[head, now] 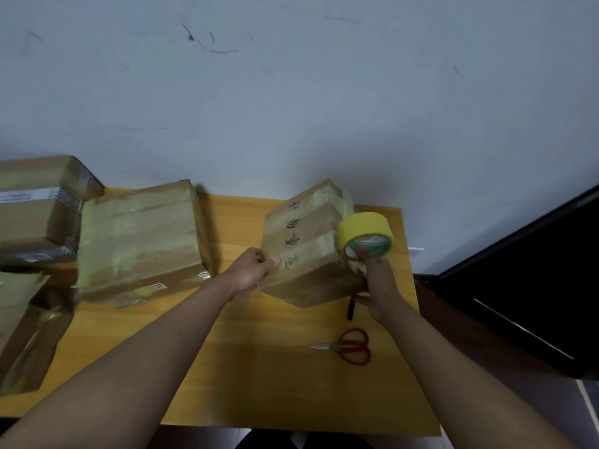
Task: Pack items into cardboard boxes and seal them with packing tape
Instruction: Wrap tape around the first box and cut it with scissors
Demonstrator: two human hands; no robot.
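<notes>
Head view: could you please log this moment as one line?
left hand: grips box | right hand: holds tape roll against box | scissors: idle on table

Matt cardboard box (pixel 304 244) with glossy tape strips, smooth wooden table (pixel 259 367), metal-bladed scissors (pixel 348 346).

Your left hand (pixel 251 270) and right hand (pixel 377 286): bare, no gloves; forearms uncovered, no sleeves in view.
</notes>
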